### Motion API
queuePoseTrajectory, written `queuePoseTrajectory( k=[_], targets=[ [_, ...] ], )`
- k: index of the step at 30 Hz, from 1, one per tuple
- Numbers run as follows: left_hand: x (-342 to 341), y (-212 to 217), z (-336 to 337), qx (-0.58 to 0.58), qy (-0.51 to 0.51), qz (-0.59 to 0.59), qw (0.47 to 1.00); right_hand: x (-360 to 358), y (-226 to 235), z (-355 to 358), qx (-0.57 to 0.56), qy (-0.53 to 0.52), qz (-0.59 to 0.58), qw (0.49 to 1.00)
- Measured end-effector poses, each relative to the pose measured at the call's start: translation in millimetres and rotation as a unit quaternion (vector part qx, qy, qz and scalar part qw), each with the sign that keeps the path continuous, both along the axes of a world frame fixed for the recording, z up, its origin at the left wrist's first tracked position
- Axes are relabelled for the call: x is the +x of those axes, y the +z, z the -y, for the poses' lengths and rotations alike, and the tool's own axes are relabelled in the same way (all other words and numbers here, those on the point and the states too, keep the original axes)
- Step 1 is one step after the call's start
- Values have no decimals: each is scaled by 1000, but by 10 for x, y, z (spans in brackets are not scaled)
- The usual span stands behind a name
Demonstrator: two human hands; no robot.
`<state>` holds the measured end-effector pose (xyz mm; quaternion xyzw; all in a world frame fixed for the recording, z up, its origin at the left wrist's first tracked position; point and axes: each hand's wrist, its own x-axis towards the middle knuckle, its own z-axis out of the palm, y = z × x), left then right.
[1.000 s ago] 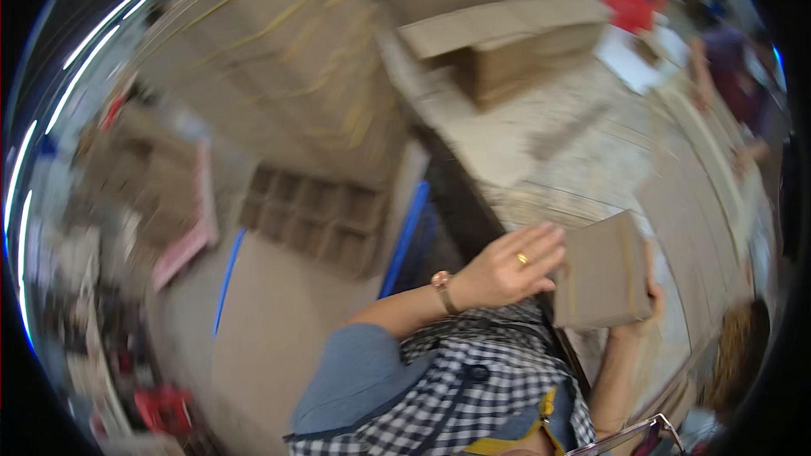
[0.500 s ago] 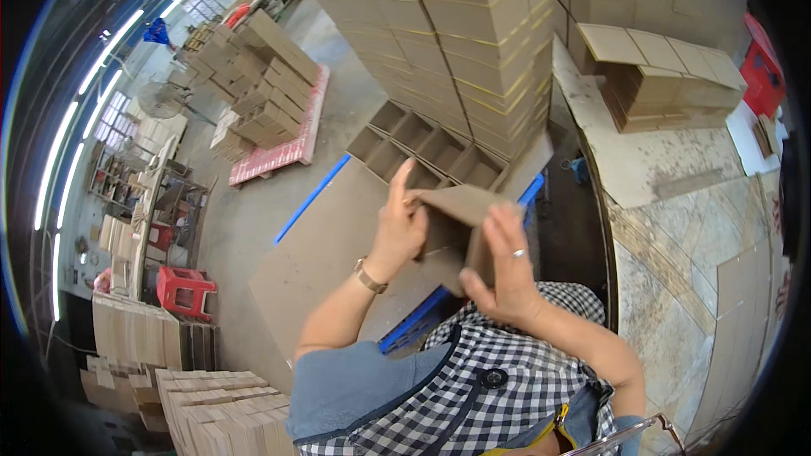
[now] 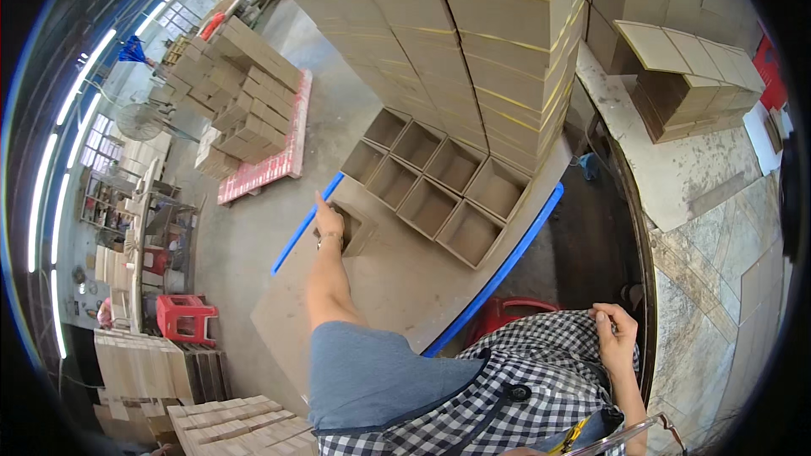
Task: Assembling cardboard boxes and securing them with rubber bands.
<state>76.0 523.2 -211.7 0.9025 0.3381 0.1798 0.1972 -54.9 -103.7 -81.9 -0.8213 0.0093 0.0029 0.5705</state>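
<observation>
Out on the brown cardboard sheet (image 3: 397,274), my left hand (image 3: 329,225) is closed on the near-left side of a small open cardboard box (image 3: 361,235), its index finger stretched along the outside. The box stands apart from two rows of open-topped cardboard boxes (image 3: 429,207) at the foot of a tall stack. My right hand (image 3: 617,338) is back by the checkered apron (image 3: 541,346), its fingers curled together with nothing visible in them.
A tall stack of strapped cartons (image 3: 498,51) rises behind the open boxes. Blue edging (image 3: 507,266) borders the sheet. To the right is a worn table (image 3: 701,304) bearing folded cardboard (image 3: 693,84). A loaded red pallet (image 3: 270,177) and red stool (image 3: 186,317) stand at left.
Both hands held the small box before me; now my left hand has carried it forward and left onto the sheet. My right hand has let go and drawn back right.
</observation>
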Motion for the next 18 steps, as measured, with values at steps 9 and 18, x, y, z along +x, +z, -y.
queuePoseTrajectory(
  k=[9,18],
  targets=[
    [-271,53,534,-3,-52,-133,990,-134,-26,87,40,-90,-56,994],
    [159,-317,238,103,-152,-120,976,-212,-24,110,-39,-63,-32,997]
  ],
)
